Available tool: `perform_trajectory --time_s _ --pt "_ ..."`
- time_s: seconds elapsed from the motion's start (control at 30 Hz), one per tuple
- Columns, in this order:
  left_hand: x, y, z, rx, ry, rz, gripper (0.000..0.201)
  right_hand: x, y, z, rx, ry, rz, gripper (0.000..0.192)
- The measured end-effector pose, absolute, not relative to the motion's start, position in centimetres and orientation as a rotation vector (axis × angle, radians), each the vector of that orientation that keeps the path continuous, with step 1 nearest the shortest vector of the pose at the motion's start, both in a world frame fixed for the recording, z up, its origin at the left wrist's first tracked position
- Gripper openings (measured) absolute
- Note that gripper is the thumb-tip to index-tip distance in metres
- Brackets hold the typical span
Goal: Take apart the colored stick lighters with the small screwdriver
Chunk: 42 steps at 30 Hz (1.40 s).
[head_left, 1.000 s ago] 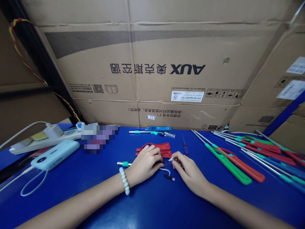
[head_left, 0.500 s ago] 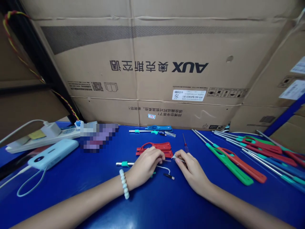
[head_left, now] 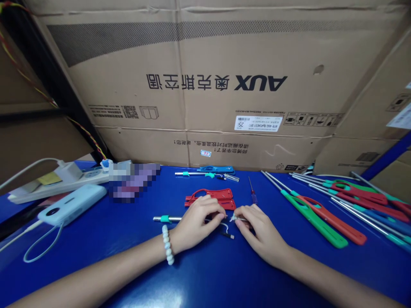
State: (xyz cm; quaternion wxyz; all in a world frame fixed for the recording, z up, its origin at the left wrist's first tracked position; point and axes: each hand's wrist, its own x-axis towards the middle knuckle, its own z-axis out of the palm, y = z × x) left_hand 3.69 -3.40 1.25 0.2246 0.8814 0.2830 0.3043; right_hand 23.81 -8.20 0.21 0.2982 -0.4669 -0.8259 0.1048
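My left hand (head_left: pixel 202 220), with a beaded bracelet at the wrist, is closed in a pinch; what its fingertips hold is too small to make out. Facing it across a small gap, my right hand (head_left: pixel 257 226) pinches a small whitish lighter part (head_left: pixel 232 218), mostly covered by the fingers. Under my left hand lies a metal lighter tube (head_left: pixel 173 219) with a green collar. A small black piece on a white wire (head_left: pixel 228 235) rests between the hands. Just beyond my left hand are two red lighter handle halves (head_left: pixel 221 194).
A screwdriver (head_left: pixel 253 194) lies beyond my right hand. Blue handle halves (head_left: pixel 215 169) and another metal tube (head_left: pixel 194 174) lie farther back. Several long lighters (head_left: pixel 321 224) are at right. A power bank (head_left: pixel 72 205) and power strip (head_left: pixel 93 174) are at left; a cardboard wall (head_left: pixel 205 55) stands behind.
My left fingertips have moved slightly right, closer to my right hand's fingers. The thin piece that stuck out of the left fingers is now barely visible. The camera view has shifted slightly.
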Motion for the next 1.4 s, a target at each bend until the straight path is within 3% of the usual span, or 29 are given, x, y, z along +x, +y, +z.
perform_trajectory --time_s 1.4 --pt "3.87 -3.94 1.33 2.539 0.732 0.781 0.017 23.68 -8.24 0.25 -1.129 -2.284 0.250 0.013"
